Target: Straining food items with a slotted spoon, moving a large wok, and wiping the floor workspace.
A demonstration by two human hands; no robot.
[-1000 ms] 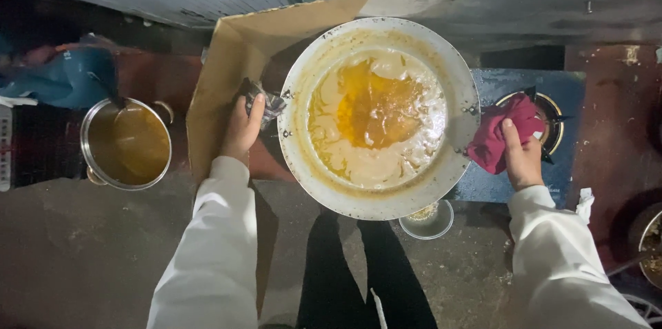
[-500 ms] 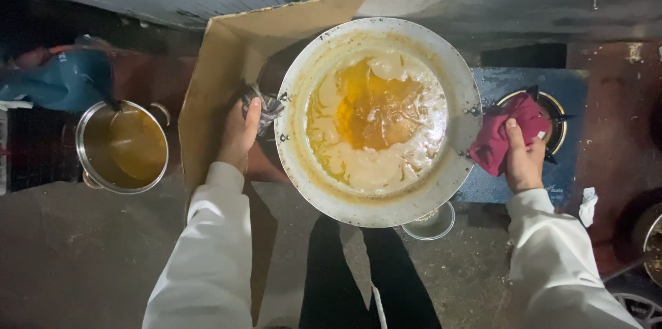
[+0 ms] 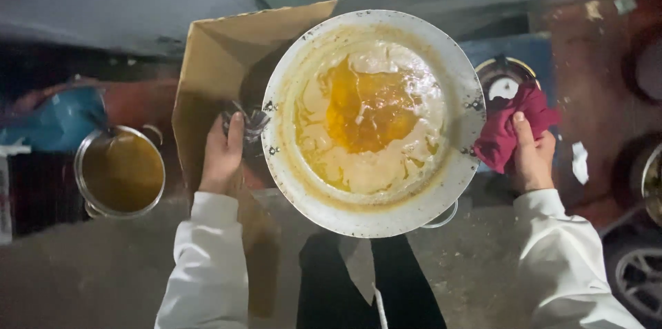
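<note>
White sleeves frame the lower picture; left hand [image 3: 222,156] grips a handle and right hand [image 3: 531,160] grips through a red cloth [image 3: 507,129], carrying the greasy wok [image 3: 373,122] mid-frame. Steady, level hold needed. Beyond stands a cardboard box [image 3: 214,74].

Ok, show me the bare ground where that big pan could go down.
Bare grey ground lies below the steel pot, beside the left hand, and again under the right hand near the wheel. Crowded: the cardboard box behind the pan and the burner.
</note>
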